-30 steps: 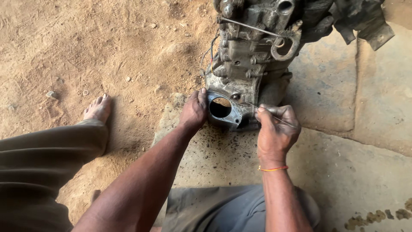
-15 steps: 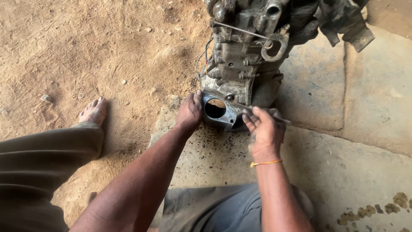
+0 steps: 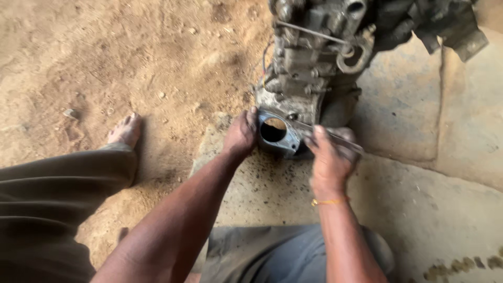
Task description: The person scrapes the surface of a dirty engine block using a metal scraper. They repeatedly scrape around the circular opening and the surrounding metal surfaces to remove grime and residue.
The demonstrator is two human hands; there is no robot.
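Observation:
A dirty grey engine block stands on a stone slab. At its near end is a metal flange with a round opening. My left hand grips the left edge of that flange. My right hand is closed around a thin metal tool whose tip lies against the right side of the flange. A yellow band circles my right wrist.
Sandy dirt ground spreads to the left. My bare left foot rests on it, with my dark trouser leg in the foreground. Wires and a bent bracket stick out of the engine's top.
The view shifted slightly, so the engine sits higher in frame. My right hand moved the tool a little up and left toward the flange. My left hand stayed on the flange.

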